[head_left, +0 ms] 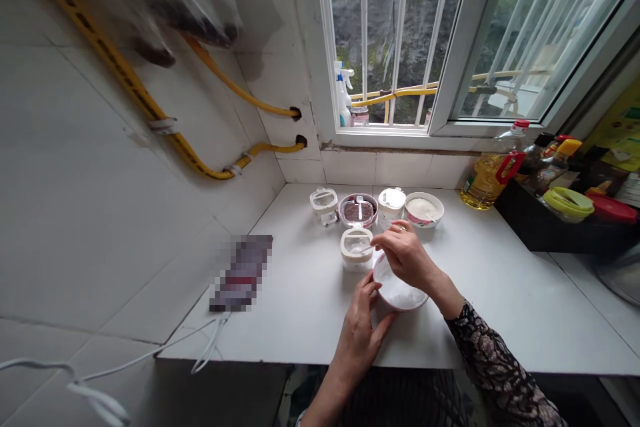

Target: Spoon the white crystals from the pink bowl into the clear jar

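Note:
My left hand [359, 323] is closed around the near left side of a bowl [407, 308] holding a white, grainy substance. The bowl stands on the white counter. Between the fingers of my right hand [406, 255] is a small, pale spoon [365, 249]. It reaches left over a clear jar [357, 263] with a cream rim, which has white contents. Whether the spoon carries anything is too small to tell. Behind stand a similar jar [324, 208], a bowl of dark grains [357, 211] with a white spoon, a white-lidded jar [391, 205] and a bowl of pale powder [424, 209].
An oil bottle [485, 177] stands at the back right beside a black rack [525, 221] of condiments. On the left lie a blurred-out dark object [243, 273] and a white cable [207, 340]. The counter's front edge [240, 360] runs close to me.

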A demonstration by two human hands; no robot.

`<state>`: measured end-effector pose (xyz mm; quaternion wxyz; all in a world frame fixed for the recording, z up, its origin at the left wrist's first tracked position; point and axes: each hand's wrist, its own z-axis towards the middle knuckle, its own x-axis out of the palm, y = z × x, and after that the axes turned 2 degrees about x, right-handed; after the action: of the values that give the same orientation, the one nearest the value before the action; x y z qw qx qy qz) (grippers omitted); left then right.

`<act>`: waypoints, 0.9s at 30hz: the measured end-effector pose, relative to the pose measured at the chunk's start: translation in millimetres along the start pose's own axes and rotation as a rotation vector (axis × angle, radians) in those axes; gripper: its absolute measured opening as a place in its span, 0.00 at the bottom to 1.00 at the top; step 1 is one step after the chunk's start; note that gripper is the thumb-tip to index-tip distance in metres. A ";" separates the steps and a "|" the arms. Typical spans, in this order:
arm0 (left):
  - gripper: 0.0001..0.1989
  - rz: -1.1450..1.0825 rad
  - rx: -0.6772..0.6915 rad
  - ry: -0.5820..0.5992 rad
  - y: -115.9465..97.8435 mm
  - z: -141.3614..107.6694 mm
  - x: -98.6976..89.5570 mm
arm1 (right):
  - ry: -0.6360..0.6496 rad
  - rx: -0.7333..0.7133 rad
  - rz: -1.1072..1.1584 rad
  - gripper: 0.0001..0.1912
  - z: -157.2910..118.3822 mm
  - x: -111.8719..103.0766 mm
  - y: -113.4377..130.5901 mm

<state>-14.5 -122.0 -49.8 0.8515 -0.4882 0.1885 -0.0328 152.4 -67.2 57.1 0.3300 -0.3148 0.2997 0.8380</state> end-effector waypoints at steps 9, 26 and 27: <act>0.21 -0.001 0.011 -0.004 3.5 -1.5 1.7 | 0.029 -0.029 -0.173 0.17 14.6 10.2 -6.0; 0.22 0.021 0.023 0.004 -5.8 1.9 -0.5 | -0.218 0.135 0.022 0.09 -11.8 -36.2 -6.1; 0.23 0.021 0.026 0.001 -5.4 1.6 -0.5 | -0.202 0.131 0.011 0.09 -16.2 -38.7 -7.9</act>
<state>-13.7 -123.4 -44.4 0.8579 -0.4752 0.1937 -0.0264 186.2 -88.0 72.8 0.3737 -0.2050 0.3206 0.8459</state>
